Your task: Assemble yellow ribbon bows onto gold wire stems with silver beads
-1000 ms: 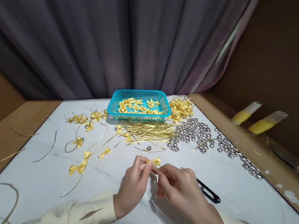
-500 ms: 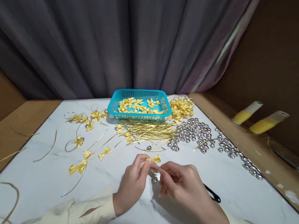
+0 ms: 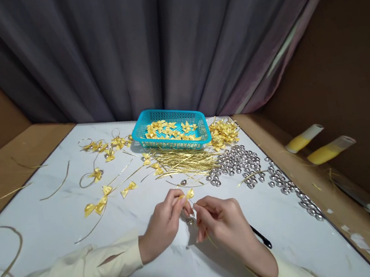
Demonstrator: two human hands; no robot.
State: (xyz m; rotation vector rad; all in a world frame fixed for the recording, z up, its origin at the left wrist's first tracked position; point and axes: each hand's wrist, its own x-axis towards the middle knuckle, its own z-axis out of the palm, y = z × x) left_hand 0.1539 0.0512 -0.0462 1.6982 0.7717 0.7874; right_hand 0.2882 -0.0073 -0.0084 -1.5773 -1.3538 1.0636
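My left hand (image 3: 170, 215) pinches a yellow ribbon bow (image 3: 189, 194), which sticks out past the fingertips. Close by on the right, my right hand (image 3: 223, 222) is closed on a thin gold tie (image 3: 209, 239); its tail hangs below the fingers, and part of it runs up toward the bow. A small silver bell (image 3: 190, 221) shows just under the left fingertips; whether it hangs from the tie I cannot tell. Partly hidden behind my right wrist lies a black-handled tool (image 3: 261, 237).
A turquoise basket (image 3: 136, 137) of yellow bows stands at the back. Before it lie gold ties (image 3: 185, 161), with piled bows (image 3: 223, 132) and many silver bells (image 3: 239, 160) to the right. Joined bow pieces (image 3: 95, 175) lie left. Two yellow-filled tubes (image 3: 330, 151) are beyond the right edge.
My right hand has drawn slightly down and away from the left fingertips, so a short stretch of tie shows between them. My left hand keeps its pinch on the bow.
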